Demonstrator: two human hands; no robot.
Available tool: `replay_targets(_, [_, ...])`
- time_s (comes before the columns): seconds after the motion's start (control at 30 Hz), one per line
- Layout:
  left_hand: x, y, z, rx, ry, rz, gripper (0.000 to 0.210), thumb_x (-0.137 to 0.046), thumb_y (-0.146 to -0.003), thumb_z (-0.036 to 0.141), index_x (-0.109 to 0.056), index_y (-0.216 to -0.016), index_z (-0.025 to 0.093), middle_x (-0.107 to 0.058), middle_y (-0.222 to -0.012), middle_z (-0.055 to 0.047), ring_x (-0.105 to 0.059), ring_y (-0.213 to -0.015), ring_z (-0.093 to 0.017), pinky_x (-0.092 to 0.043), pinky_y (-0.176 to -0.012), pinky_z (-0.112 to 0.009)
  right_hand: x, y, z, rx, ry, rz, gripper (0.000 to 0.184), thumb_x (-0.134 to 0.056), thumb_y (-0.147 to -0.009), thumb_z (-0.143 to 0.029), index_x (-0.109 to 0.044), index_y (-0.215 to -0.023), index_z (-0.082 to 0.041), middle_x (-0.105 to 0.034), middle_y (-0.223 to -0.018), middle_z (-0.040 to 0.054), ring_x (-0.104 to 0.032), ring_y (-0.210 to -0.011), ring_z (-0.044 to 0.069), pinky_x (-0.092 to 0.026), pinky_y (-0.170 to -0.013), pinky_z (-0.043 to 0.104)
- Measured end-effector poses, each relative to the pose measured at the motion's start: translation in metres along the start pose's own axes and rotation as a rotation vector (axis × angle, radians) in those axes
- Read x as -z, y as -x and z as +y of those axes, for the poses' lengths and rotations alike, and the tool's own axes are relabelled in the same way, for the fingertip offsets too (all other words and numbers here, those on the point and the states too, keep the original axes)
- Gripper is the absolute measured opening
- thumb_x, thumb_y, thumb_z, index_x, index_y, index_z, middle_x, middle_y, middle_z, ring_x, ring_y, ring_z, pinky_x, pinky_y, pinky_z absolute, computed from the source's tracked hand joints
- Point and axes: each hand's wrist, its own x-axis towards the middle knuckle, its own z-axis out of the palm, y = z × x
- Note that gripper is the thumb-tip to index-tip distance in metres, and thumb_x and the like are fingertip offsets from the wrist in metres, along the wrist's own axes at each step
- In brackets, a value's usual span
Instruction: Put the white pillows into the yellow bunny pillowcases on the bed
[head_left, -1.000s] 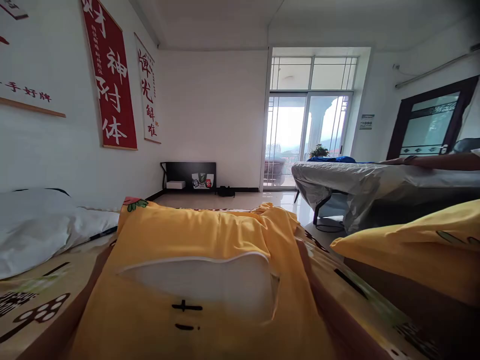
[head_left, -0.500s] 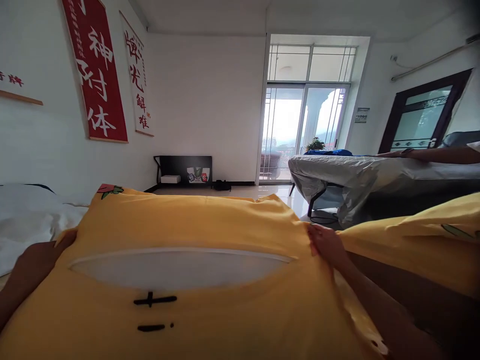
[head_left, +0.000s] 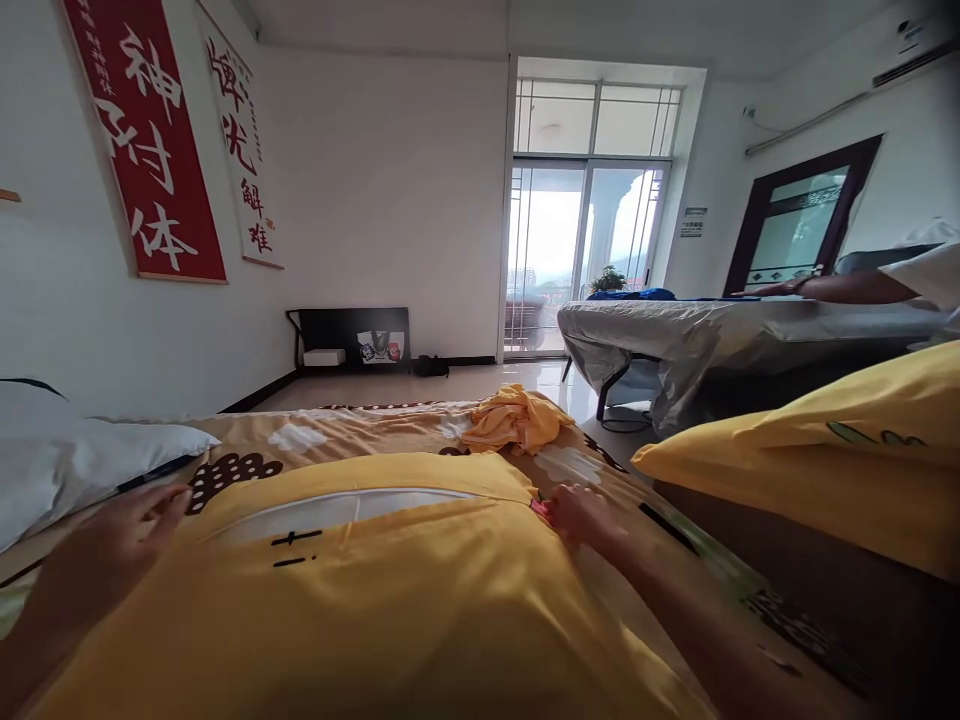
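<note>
A pillow in a yellow pillowcase (head_left: 420, 600) lies before me on the patterned bedding. Through a long slit near its far edge, the white pillow (head_left: 300, 515) inside shows. My right hand (head_left: 589, 518) pinches the case's far right corner, by a small pink patch. Off the far left corner is my left hand (head_left: 142, 530), its fingers loosely bent and apart, with nothing seen in them. A crumpled yellow cloth (head_left: 517, 418) rests on the bedding beyond the pillow.
White pillows (head_left: 105, 450) lie at left on the brown patterned bedding (head_left: 390, 425). Another yellow-cased pillow (head_left: 840, 430) is at right. Behind it stands a plastic-covered table (head_left: 675, 325), where a person's forearm (head_left: 855, 287) rests. A black low stand (head_left: 330, 335) is by the far wall.
The yellow-cased pillow has dropped from a raised position onto the bedding, uncovering the crumpled cloth. My left hand has come off its edge; my right has moved left and down with the corner.
</note>
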Motion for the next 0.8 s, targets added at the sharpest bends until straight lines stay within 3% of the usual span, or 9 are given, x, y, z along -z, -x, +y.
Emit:
replay_targets(0.07, [0.0, -0.002, 0.044, -0.089, 0.135, -0.07, 0.043, -0.041, -0.088, 0.057, -0.067, -0.098, 0.025, -0.073, -0.1, 0.006, -0.065, -0.092, -0.017, -0.052, -0.081, -0.031, 0.016, 0.004, -0.02, 0.026, -0.002, 0.067, 0.027, -0.047, -0.093, -0.032, -0.068, -0.085, -0.017, -0.07, -0.086, 0.0121, -0.066, -0.081, 0.023, -0.041, -0.067, 0.03])
replay_targets(0.17, [-0.015, 0.01, 0.112, -0.385, 0.296, -0.137, 0.037, -0.048, -0.087, 0.054, -0.068, -0.102, 0.027, -0.071, -0.11, 0.001, -0.064, -0.104, -0.019, -0.05, -0.091, -0.029, 0.031, 0.01, -0.063, 0.183, -0.092, 0.21, 0.034, -0.037, -0.098, -0.04, -0.065, -0.103, -0.022, -0.069, -0.103, 0.0087, -0.062, -0.097, 0.021, -0.041, -0.081, 0.031])
replay_targets(0.23, [-0.034, 0.025, 0.146, -0.538, 0.291, -0.157, 0.035, -0.047, -0.09, 0.048, -0.064, -0.114, 0.028, -0.068, -0.116, 0.0, -0.062, -0.108, -0.019, -0.05, -0.092, -0.029, 0.028, 0.012, -0.089, 0.358, -0.219, 0.264, 0.034, -0.043, -0.095, -0.046, -0.061, -0.115, -0.025, -0.065, -0.118, 0.0064, -0.056, -0.111, 0.02, -0.037, -0.092, 0.033])
replay_targets(0.3, [-0.057, 0.041, 0.167, -0.632, 0.245, -0.141, 0.04, -0.047, -0.091, 0.043, -0.057, -0.125, 0.024, -0.065, -0.123, -0.002, -0.06, -0.112, -0.02, -0.049, -0.093, -0.031, 0.014, 0.014, -0.105, 0.442, -0.345, 0.223, 0.041, -0.05, -0.091, -0.048, -0.055, -0.125, -0.025, -0.058, -0.13, 0.0058, -0.05, -0.121, 0.022, -0.032, -0.1, 0.037])
replay_targets(0.4, [-0.082, 0.062, 0.178, -0.669, 0.188, -0.069, 0.05, -0.05, -0.09, 0.042, -0.048, -0.134, 0.019, -0.06, -0.13, -0.006, -0.057, -0.114, -0.022, -0.045, -0.096, -0.035, -0.015, 0.018, -0.113, 0.374, -0.442, 0.112, 0.053, -0.053, -0.088, -0.049, -0.047, -0.135, -0.025, -0.047, -0.143, 0.0053, -0.039, -0.133, 0.022, -0.025, -0.107, 0.038])
replay_targets(0.5, [-0.086, 0.069, 0.178, -0.665, 0.204, -0.088, 0.054, -0.053, -0.087, 0.047, -0.048, -0.133, 0.019, -0.06, -0.129, -0.006, -0.057, -0.112, -0.024, -0.043, -0.097, -0.036, -0.026, 0.022, -0.11, 0.356, -0.435, 0.115, 0.055, -0.053, -0.088, -0.045, -0.044, -0.138, -0.023, -0.043, -0.146, 0.0054, -0.035, -0.135, 0.02, -0.022, -0.109, 0.036])
replay_targets(0.57, [-0.08, 0.065, 0.179, -0.638, 0.24, -0.173, 0.054, -0.052, -0.086, 0.051, -0.052, -0.129, 0.018, -0.063, -0.123, -0.007, -0.059, -0.107, -0.025, -0.043, -0.095, -0.039, -0.016, 0.022, -0.112, 0.352, -0.335, 0.119, 0.048, -0.051, -0.088, -0.04, -0.049, -0.133, -0.023, -0.051, -0.139, 0.0059, -0.043, -0.129, 0.02, -0.027, -0.105, 0.036])
replay_targets(0.67, [-0.066, 0.053, 0.185, -0.548, 0.289, -0.354, 0.047, -0.048, -0.088, 0.052, -0.058, -0.119, 0.018, -0.067, -0.112, -0.008, -0.061, -0.098, -0.025, -0.045, -0.088, -0.04, 0.009, 0.012, -0.123, 0.318, -0.082, 0.077, 0.029, -0.052, -0.086, -0.032, -0.062, -0.111, -0.02, -0.068, -0.112, 0.008, -0.06, -0.106, 0.023, -0.04, -0.09, 0.036])
replay_targets(0.8, [-0.053, 0.039, 0.199, -0.499, 0.284, -0.496, 0.037, -0.033, -0.097, 0.039, -0.061, -0.11, 0.019, -0.068, -0.096, -0.007, -0.061, -0.084, -0.022, -0.045, -0.081, -0.039, 0.036, -0.008, -0.143, 0.312, 0.04, 0.051, 0.022, -0.048, -0.084, -0.013, -0.067, -0.094, -0.015, -0.071, -0.091, 0.0125, -0.066, -0.087, 0.023, -0.043, -0.073, 0.031])
